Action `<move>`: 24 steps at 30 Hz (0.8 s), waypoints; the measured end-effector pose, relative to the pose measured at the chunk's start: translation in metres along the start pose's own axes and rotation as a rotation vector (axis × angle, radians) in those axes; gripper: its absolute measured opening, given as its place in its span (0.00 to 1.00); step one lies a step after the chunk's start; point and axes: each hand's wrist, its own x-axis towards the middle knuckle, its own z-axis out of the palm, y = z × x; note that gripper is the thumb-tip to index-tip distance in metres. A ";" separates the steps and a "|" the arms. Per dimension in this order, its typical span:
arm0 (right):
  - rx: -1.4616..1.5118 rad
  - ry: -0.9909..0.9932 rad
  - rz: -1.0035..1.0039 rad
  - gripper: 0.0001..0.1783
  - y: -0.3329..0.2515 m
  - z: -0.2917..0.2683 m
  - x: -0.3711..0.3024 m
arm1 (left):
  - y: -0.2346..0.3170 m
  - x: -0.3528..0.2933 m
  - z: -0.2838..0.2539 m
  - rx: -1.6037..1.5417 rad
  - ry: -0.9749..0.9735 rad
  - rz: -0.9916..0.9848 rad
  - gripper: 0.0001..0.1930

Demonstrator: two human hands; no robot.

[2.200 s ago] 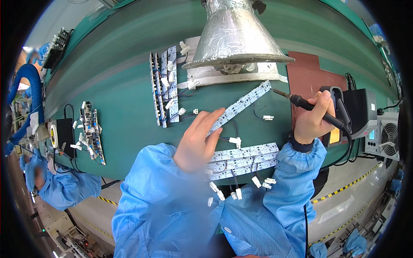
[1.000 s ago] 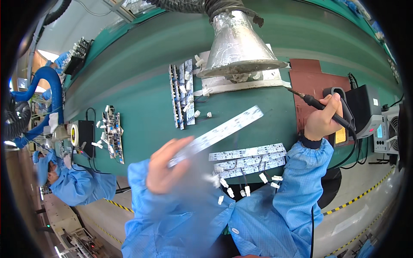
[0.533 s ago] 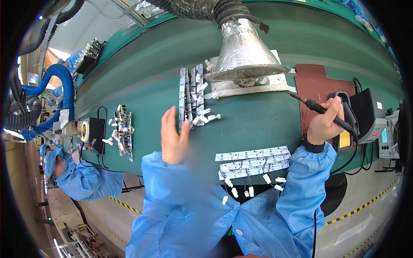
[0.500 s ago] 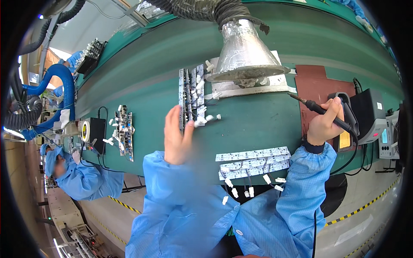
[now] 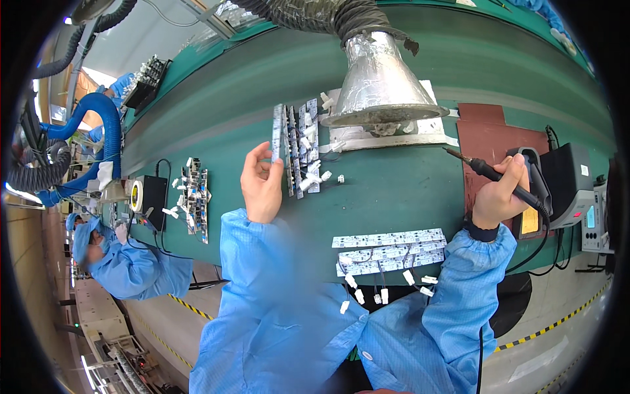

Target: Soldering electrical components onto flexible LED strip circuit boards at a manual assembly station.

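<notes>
My left hand (image 5: 262, 187) pinches the near end of a narrow circuit board strip (image 5: 277, 131) between thumb and fingers. Just right of that strip lie more board strips (image 5: 294, 154), with white plugs among them. A small loose white connector (image 5: 340, 178) rests on the mat beside them. My right hand (image 5: 500, 197) grips a soldering iron (image 5: 481, 168) like a pen, its tip pointing left over the edge of the brown pad, touching no board. Closer to me, several white board strips (image 5: 390, 239) lie crosswise, and wired white plugs (image 5: 359, 296) hang off the bench edge.
A metal fume hood (image 5: 382, 85) on a dark hose stands over a white board at the back. Right are a brown pad (image 5: 478, 141) and soldering station (image 5: 569, 184). Left, a batch of boards (image 5: 196, 200) lies near a black box (image 5: 154, 200); a co-worker (image 5: 134, 262) sits beyond.
My left hand has closed on the leftmost board strip and drawn it slightly left, apart from the others. My right hand with the soldering iron has barely moved.
</notes>
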 end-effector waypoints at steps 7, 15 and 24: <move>0.002 -0.016 -0.022 0.23 0.002 -0.001 0.000 | 0.001 -0.002 0.000 0.483 -0.071 0.225 0.21; 0.026 -0.018 -0.020 0.22 0.000 0.000 0.000 | 0.029 -0.013 -0.001 0.404 -0.181 0.080 0.28; 0.042 -0.015 0.005 0.22 0.001 0.000 -0.001 | 0.046 0.019 0.019 0.891 -0.255 0.028 0.45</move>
